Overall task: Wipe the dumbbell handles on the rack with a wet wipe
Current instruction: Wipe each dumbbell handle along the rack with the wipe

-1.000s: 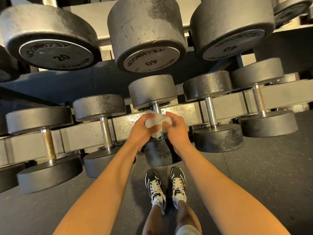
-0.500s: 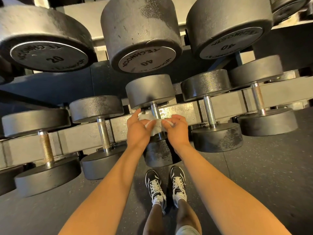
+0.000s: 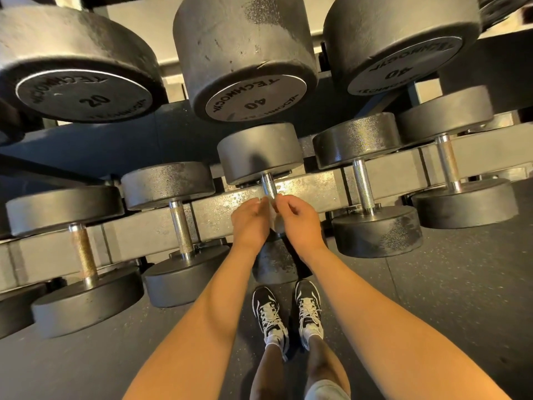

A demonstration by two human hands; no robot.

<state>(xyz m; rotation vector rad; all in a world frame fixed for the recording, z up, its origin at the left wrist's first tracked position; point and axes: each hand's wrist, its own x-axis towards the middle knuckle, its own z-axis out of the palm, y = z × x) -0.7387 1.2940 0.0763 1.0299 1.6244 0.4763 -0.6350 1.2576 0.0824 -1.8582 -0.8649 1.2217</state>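
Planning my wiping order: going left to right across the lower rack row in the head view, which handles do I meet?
Gold-tinted handle, knurled silver handle, middle handle with the wet wipe, bright silver handle, copper-tinted handle.

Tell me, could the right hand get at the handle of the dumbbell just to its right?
Probably yes. The right hand holds the wet wipe at the middle handle, and the neighbouring handle stands bare beside it, with only open space between them.
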